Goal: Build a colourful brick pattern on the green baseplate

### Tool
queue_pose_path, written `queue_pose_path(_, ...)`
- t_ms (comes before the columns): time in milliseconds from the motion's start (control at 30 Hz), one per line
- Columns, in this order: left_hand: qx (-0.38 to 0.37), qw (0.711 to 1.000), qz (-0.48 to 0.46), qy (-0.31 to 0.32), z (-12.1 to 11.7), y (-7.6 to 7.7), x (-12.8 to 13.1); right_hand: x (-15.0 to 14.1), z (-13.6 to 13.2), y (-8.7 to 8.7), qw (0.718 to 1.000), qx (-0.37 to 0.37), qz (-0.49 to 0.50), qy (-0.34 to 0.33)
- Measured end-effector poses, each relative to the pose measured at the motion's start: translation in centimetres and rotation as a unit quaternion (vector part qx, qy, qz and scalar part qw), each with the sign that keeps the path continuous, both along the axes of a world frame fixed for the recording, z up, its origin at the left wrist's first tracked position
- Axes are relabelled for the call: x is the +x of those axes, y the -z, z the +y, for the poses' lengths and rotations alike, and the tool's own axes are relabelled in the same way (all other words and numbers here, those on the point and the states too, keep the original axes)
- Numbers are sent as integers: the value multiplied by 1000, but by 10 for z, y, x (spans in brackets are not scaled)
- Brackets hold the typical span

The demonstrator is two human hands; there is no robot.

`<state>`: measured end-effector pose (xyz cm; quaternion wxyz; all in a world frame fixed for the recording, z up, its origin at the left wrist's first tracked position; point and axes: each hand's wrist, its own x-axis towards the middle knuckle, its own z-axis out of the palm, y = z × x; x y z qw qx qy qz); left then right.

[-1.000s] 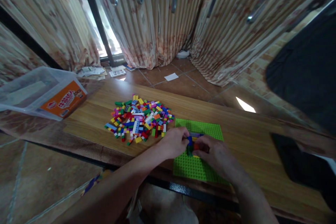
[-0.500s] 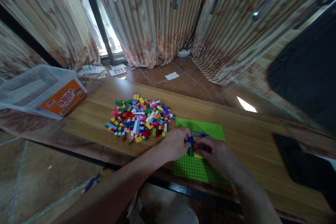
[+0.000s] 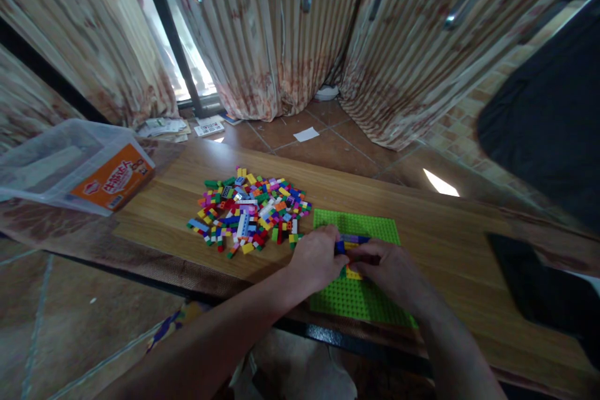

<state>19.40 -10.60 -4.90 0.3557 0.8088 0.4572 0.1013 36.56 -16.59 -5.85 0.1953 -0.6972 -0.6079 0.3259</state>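
Observation:
A green studded baseplate [image 3: 363, 300] lies on the wooden board, with a small cluster of toy bricks [image 3: 355, 274] near its middle. Blue, purple, yellow and orange pieces of it show between my hands. My left hand [image 3: 315, 259] is closed at the cluster's left side, thumb and fingers around a blue brick [image 3: 339, 247]. From the right, my right hand [image 3: 387, 265] closes its bent fingers on the same bricks, close to the left fingertips. What exactly sits under the right fingertips is hidden. Left of the plate spreads a loose pile of multicoloured toy bricks [image 3: 253, 212].
A clear plastic box [image 3: 60, 194] with an orange label stands at the far left. The wooden board [image 3: 450, 250] ends close to my body at its front edge. A dark flat object [image 3: 529, 287] lies at the right. Striped curtains [image 3: 281, 44] hang behind.
My left thumb has shifted right and covers more of the blue and green bricks. The right fingers have moved slightly closer over the orange part. Baseplate and pile stay put.

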Motion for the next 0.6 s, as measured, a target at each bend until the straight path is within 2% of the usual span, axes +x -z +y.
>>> queue_pose_path(200,14,1000,25,-8,-3,0,4,4,0,-6,998,-6,65,5)
queue_pose_path(367,26,999,31,-14,-4,0,5,-1,0,-4,998,-12,36,42)
queue_pose_path(600,23,999,41,-22,-4,1,6,-4,2,-5,998,-21,35,43)
